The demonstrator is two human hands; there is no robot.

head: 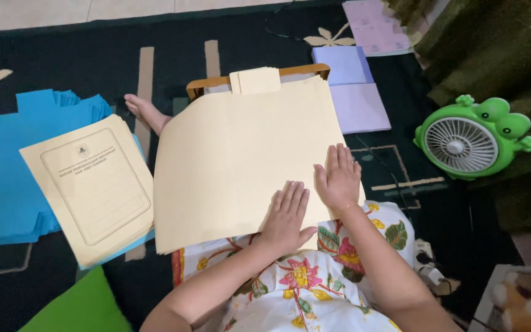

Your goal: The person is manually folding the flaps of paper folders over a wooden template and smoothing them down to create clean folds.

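Both hands lie flat, palms down and fingers stretched out, on a big tan sheet of card [241,166] spread over the person's lap. The left hand [287,215] presses the lower right part of the sheet, fingers pointing to about one o'clock. The right hand [339,178] sits just beside it at two o'clock, its fingers pointing to twelve, close to the sheet's right edge. Neither hand grips anything; they only rest on the card.

The card covers a small wooden desk [199,88], whose rim shows at twelve o'clock with a smaller tan stack [256,80] on top. At nine o'clock from the card lies a printed tan folder [90,187] on a pile of blue paper [7,160]. A bare foot [145,112] shows between them. At one o'clock are lilac sheets [354,92], and at three o'clock stands a green frog-shaped fan [468,138] on the dark rug [69,67]
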